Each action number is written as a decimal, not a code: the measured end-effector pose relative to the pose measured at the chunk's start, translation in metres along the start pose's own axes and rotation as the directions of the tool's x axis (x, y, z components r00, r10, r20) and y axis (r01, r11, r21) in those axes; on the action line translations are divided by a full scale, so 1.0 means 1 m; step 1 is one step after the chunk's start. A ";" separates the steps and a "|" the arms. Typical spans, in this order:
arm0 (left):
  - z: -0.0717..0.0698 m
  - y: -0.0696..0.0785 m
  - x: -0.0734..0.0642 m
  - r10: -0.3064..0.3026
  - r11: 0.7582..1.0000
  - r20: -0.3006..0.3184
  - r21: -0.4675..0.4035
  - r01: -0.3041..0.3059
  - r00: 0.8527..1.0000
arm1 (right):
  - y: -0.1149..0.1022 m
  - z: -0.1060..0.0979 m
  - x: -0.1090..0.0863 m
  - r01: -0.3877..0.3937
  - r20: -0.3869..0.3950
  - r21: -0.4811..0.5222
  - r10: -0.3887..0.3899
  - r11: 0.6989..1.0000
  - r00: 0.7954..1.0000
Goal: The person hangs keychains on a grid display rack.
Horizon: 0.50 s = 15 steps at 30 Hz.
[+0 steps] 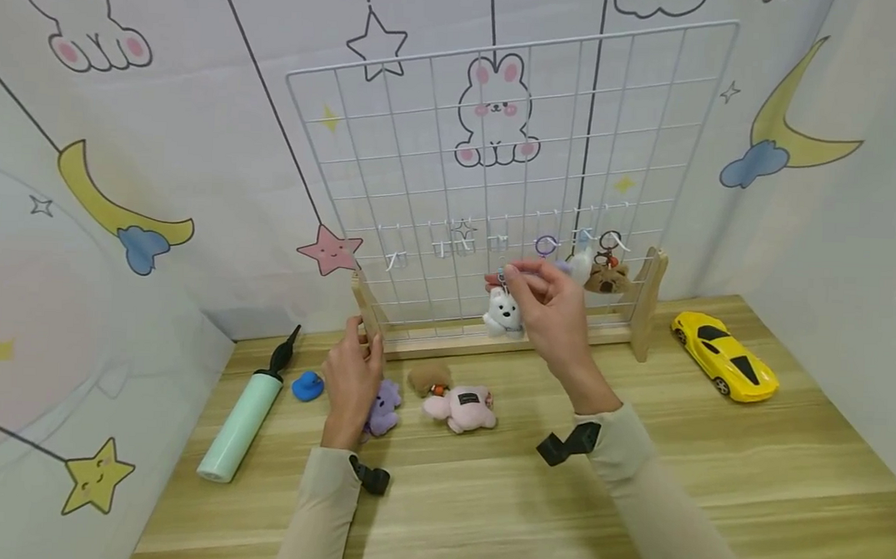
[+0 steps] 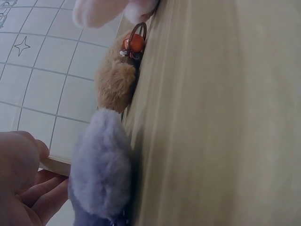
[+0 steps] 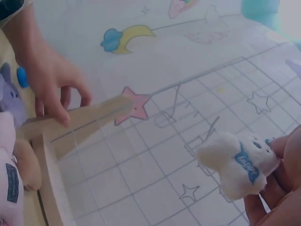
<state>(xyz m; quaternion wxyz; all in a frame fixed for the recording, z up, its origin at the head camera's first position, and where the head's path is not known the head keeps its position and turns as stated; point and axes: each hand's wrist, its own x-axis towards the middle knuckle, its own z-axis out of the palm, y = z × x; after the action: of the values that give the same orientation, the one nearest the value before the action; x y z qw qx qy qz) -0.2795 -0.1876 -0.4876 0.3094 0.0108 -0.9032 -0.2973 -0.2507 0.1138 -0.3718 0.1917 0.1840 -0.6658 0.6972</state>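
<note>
My right hand (image 1: pixel 555 309) pinches the top clasp of a white plush dog keychain (image 1: pixel 503 313) in front of the wire grid rack (image 1: pixel 448 271). In the right wrist view the plush dog (image 3: pixel 240 165) hangs beside the fingers, a blue band with lettering across it. With thumb and fingers on either side, my left hand (image 1: pixel 354 375) grips the wooden side post (image 1: pixel 370 305) at the rack's left end. Just below that hand lie a purple plush (image 1: pixel 385 408), a brown plush (image 1: pixel 429 379) with an orange bead, and a pink plush (image 1: pixel 466 408) on the wooden table.
Several white hooks (image 1: pixel 463 245) line the grid. Hanging at its right are a brown plush keychain (image 1: pixel 608 277) and a white one (image 1: pixel 580 266). A mint-green pump (image 1: pixel 242 425) and blue rubber duck (image 1: pixel 308 386) lie left; a yellow toy car (image 1: pixel 724 356) stands right.
</note>
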 end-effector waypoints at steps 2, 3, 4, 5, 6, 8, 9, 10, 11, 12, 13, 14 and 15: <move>0.000 -0.001 0.000 -0.002 1.000 0.002 0.006 0.002 1.000 | 0.000 0.004 0.003 0.008 -0.042 0.026 -0.007 1.000 0.999; -0.001 -0.001 0.000 -0.001 1.000 0.000 0.006 0.001 1.000 | 0.000 0.006 0.005 0.013 -0.067 0.038 -0.010 0.999 0.998; -0.001 -0.002 0.000 0.002 1.000 -0.003 0.008 -0.002 1.000 | 0.001 0.008 0.006 0.021 -0.093 0.053 -0.016 0.998 0.996; -0.001 -0.002 0.000 0.004 1.000 -0.003 0.009 -0.004 1.000 | 0.002 0.010 0.008 0.033 -0.117 0.068 -0.025 0.997 0.993; -0.001 -0.002 0.000 0.007 1.000 -0.006 0.013 -0.006 1.000 | 0.002 0.011 0.010 0.043 -0.140 0.076 -0.032 0.996 0.990; -0.002 -0.002 0.000 0.006 1.000 -0.009 0.015 -0.006 1.000 | 0.004 0.015 0.013 0.058 -0.179 0.095 -0.041 0.994 0.983; -0.002 -0.002 0.000 0.005 1.000 -0.011 0.015 -0.005 1.000 | 0.005 0.017 0.015 0.062 -0.193 0.107 -0.041 0.992 0.980; -0.002 -0.002 0.000 0.005 1.000 -0.013 0.014 -0.005 1.000 | 0.005 0.018 0.016 0.063 -0.206 0.115 -0.038 0.991 0.978; -0.002 -0.002 0.000 0.005 1.000 -0.013 0.011 -0.005 1.000 | 0.006 0.019 0.017 0.062 -0.216 0.120 -0.035 0.991 0.976; -0.002 -0.001 0.000 0.004 1.000 -0.013 0.009 -0.004 1.000 | 0.007 0.020 0.018 0.058 -0.224 0.124 -0.029 0.991 0.974; -0.001 -0.001 0.000 0.005 1.000 -0.012 0.005 -0.005 1.000 | 0.007 0.021 0.019 0.053 -0.231 0.127 -0.023 0.990 0.973; -0.001 -0.001 0.000 0.007 1.000 -0.014 0.001 -0.007 1.000 | 0.008 0.021 0.020 0.049 -0.236 0.131 -0.017 0.990 0.972; 0.000 0.000 0.000 0.008 1.000 -0.014 -0.001 -0.008 1.000 | 0.009 0.022 0.020 0.047 -0.241 0.133 -0.014 0.990 0.971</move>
<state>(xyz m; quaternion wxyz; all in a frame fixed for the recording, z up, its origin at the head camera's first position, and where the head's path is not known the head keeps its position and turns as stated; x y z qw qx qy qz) -0.2793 -0.1880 -0.4876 0.3170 0.0090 -0.9009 -0.2963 -0.2726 0.0923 -0.3678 0.2679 0.1216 -0.5852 0.7556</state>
